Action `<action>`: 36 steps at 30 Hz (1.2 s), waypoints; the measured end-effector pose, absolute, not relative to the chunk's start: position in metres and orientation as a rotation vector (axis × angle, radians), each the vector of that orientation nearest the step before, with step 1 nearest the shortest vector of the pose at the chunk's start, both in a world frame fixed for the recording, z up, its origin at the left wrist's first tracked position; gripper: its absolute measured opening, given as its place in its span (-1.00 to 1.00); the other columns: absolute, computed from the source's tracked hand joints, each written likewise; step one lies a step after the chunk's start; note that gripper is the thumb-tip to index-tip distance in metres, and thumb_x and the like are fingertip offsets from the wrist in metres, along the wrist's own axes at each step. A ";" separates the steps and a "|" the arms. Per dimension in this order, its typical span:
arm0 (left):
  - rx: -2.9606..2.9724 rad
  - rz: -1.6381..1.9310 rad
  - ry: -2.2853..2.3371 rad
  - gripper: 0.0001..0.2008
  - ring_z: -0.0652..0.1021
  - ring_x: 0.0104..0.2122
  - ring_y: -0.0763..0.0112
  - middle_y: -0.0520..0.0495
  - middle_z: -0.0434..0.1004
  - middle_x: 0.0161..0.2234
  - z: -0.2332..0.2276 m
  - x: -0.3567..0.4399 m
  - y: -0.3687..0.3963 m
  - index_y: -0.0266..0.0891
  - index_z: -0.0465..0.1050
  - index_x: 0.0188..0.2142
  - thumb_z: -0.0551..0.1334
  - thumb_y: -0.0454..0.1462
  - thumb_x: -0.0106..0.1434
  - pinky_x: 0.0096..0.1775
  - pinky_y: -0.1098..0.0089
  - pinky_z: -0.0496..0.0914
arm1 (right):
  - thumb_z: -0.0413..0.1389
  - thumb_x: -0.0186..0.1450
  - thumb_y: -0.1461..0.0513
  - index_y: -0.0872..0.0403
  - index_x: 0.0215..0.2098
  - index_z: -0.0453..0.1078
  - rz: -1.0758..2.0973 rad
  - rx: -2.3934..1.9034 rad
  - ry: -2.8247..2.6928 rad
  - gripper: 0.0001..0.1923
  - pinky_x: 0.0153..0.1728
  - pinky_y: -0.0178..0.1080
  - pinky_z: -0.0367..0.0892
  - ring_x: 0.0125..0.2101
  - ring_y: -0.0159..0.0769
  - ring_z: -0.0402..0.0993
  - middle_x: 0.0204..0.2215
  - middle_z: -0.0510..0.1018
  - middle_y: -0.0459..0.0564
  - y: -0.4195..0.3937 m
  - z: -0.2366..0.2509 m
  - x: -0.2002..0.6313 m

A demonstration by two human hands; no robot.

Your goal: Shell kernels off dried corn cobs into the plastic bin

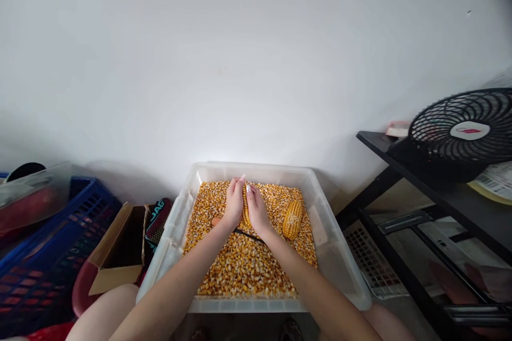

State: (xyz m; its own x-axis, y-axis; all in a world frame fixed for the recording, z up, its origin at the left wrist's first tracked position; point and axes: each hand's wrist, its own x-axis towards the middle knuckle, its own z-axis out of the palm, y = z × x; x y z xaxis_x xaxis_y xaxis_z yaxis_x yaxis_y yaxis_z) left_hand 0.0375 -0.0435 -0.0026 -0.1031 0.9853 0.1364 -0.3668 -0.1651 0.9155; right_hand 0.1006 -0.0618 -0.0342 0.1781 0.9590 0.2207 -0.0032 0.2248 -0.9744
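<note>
Hands meet over the far half of the clear tub [178, 234]: left hand [233, 203] and right hand [256, 209] both clamped on one corn cob [245, 212], its long axis running 12 to 6 between the palms. Loose kernels [240, 266] fill the tub. Second cob [292, 218] lies at 3 o'clock, nearer the right hand, untouched.

corn cob [245, 212] mostly hidden between both hands.
</note>
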 end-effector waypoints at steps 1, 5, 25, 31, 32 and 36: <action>0.973 1.530 0.900 -0.75 0.30 -0.49 0.46 0.06 0.28 -0.55 -0.002 0.037 -0.044 -0.21 0.28 -0.56 0.22 -0.15 0.15 -0.37 0.49 0.24 | -0.14 0.30 -0.06 0.01 -0.08 0.27 0.924 -1.121 -1.165 -0.59 0.04 -0.15 0.17 -0.01 -0.20 0.33 -0.08 0.46 0.03 -0.062 -0.034 0.101; 0.923 1.521 0.908 -0.74 0.28 -0.50 0.47 0.07 0.25 -0.57 -0.005 0.038 -0.044 -0.21 0.26 -0.58 0.22 -0.16 0.13 -0.39 0.49 0.23 | -0.16 0.30 -0.07 0.00 -0.10 0.29 0.908 -1.174 -1.174 -0.58 0.00 -0.16 0.18 -0.02 -0.19 0.34 -0.10 0.47 0.03 -0.065 -0.033 0.101; 1.030 1.464 0.910 -0.77 0.33 -0.44 0.44 0.05 0.32 -0.51 -0.012 0.042 -0.038 -0.21 0.31 -0.52 0.16 -0.14 0.18 -0.31 0.46 0.27 | 0.09 0.15 -0.05 0.03 -0.19 0.30 1.101 -1.025 -0.938 -0.61 0.01 -0.14 0.22 -0.07 -0.20 0.38 -0.16 0.49 0.01 -0.058 -0.028 0.107; 1.137 1.444 0.984 -0.79 0.36 -0.39 0.39 0.04 0.32 -0.48 -0.012 0.041 -0.039 -0.21 0.32 -0.47 0.09 -0.15 0.22 -0.28 0.42 0.30 | 0.06 0.16 -0.06 0.04 -0.29 0.29 1.028 -1.050 -0.868 -0.64 -0.07 -0.19 0.26 -0.18 -0.24 0.43 -0.26 0.51 -0.02 -0.057 -0.033 0.101; 1.136 1.450 0.997 -0.80 0.36 -0.38 0.39 0.03 0.32 -0.48 -0.013 0.041 -0.040 -0.20 0.31 -0.46 0.08 -0.16 0.22 -0.27 0.41 0.30 | 0.04 0.18 -0.06 0.04 -0.29 0.28 1.020 -1.067 -0.870 -0.65 -0.09 -0.20 0.27 -0.19 -0.25 0.43 -0.27 0.51 -0.03 -0.057 -0.035 0.099; 1.113 1.481 1.000 -0.82 0.36 -0.37 0.38 0.01 0.33 -0.44 -0.019 0.043 -0.041 -0.20 0.31 -0.45 0.08 -0.17 0.20 -0.26 0.39 0.30 | -0.03 0.23 -0.06 0.01 -0.26 0.29 0.940 -1.209 -0.889 -0.66 -0.14 -0.22 0.28 -0.21 -0.24 0.43 -0.27 0.51 -0.03 -0.056 -0.042 0.097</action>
